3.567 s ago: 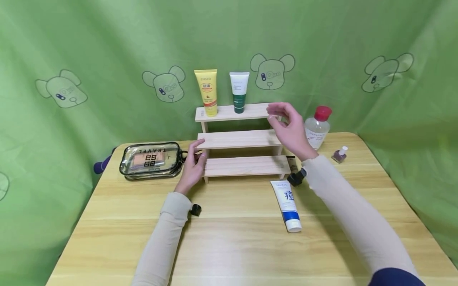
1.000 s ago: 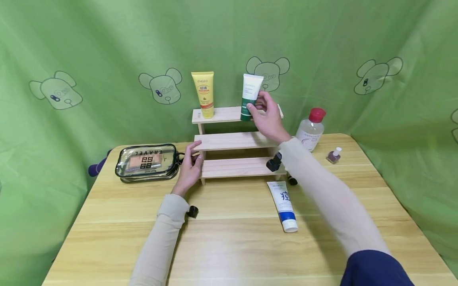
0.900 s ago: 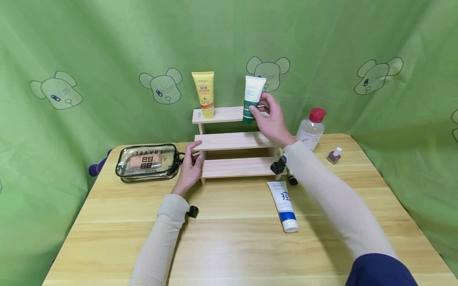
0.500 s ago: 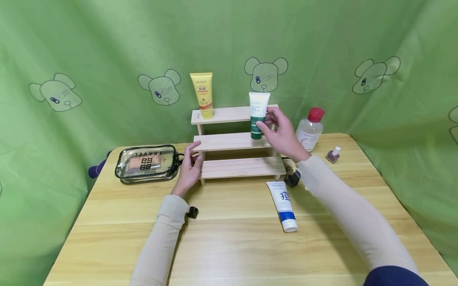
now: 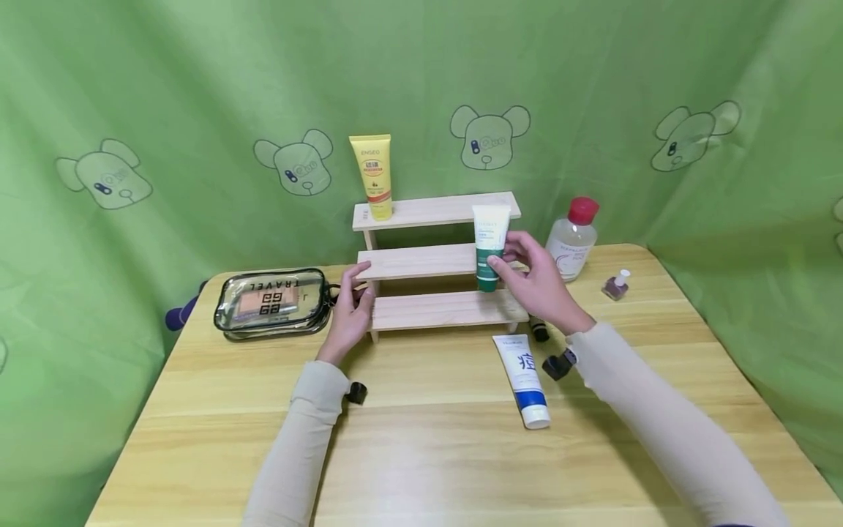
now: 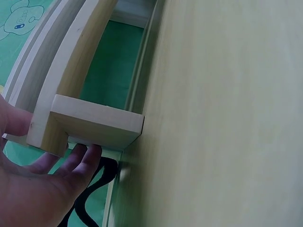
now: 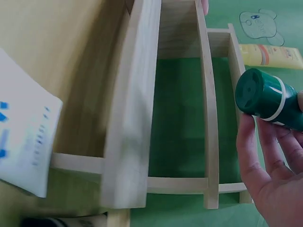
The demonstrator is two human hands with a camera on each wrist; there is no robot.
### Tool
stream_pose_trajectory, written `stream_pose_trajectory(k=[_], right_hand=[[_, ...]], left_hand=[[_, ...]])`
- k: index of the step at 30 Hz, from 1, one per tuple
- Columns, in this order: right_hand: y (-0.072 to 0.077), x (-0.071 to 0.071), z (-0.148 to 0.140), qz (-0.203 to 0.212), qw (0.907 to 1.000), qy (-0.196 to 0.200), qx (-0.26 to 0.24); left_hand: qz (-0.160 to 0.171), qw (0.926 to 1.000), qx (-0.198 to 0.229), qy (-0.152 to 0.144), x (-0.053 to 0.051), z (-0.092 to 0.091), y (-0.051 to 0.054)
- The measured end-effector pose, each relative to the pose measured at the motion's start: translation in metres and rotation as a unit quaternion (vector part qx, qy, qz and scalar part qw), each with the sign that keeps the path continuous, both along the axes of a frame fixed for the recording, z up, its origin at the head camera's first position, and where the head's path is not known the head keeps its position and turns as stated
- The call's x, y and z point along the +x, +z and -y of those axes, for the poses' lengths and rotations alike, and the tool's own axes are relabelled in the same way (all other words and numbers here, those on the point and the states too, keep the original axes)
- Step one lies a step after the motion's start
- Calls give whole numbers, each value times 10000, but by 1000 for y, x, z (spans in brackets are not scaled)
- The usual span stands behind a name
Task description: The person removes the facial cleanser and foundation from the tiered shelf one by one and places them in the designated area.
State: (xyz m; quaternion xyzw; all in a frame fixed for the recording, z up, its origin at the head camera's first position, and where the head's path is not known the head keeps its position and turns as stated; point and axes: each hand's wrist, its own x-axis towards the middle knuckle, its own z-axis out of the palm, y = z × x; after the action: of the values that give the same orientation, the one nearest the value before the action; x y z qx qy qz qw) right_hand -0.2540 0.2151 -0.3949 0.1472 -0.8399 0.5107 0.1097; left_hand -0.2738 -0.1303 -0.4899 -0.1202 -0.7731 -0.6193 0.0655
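Observation:
My right hand (image 5: pixel 541 284) pinches a white and green squeeze tube (image 5: pixel 490 245) between thumb and fingers. The tube is upright, cap down, in front of the right part of the three-tier wooden shelf (image 5: pixel 421 260). In the right wrist view, the green cap (image 7: pixel 251 90) hangs apart from the boards. My left hand (image 5: pixel 350 315) grips the shelf's left end. The left wrist view shows its fingers (image 6: pixel 87 165) curled against the end of a tier. A yellow tube (image 5: pixel 373 176) stands at the left of the top tier.
A white and blue tube (image 5: pixel 523 380) lies in front of the shelf's right end. Behind it lies a small dark-capped item (image 5: pixel 538 329), partly hidden. A red-capped bottle (image 5: pixel 571 241) and nail polish (image 5: pixel 615 285) stand right. A clear travel pouch (image 5: pixel 270 304) lies left.
The white and green tube stood on the top tier. My right hand has taken hold of it and brought it down, rightward and forward. My left hand has stayed at the shelf's end.

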Motion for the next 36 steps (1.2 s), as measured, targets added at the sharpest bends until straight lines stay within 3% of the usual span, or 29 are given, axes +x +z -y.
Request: stream_pose_trajectory(k=[14,20,27,36], right_hand=[[-13,42,-29,118,9999,-56,74],[-25,64,-45,678,9972,-126,273],[-37,75,-58,852,9957,-98,349],[-46,92,-81,1746,9810,160,826]], left_hand=[[-19,9999,97,-27,1,-1,2],[-12,10000,63,-34,0,-1,0],[16,10000,70,-3,1,-1,1],[57,9999,91,49,2,-1,-1]])
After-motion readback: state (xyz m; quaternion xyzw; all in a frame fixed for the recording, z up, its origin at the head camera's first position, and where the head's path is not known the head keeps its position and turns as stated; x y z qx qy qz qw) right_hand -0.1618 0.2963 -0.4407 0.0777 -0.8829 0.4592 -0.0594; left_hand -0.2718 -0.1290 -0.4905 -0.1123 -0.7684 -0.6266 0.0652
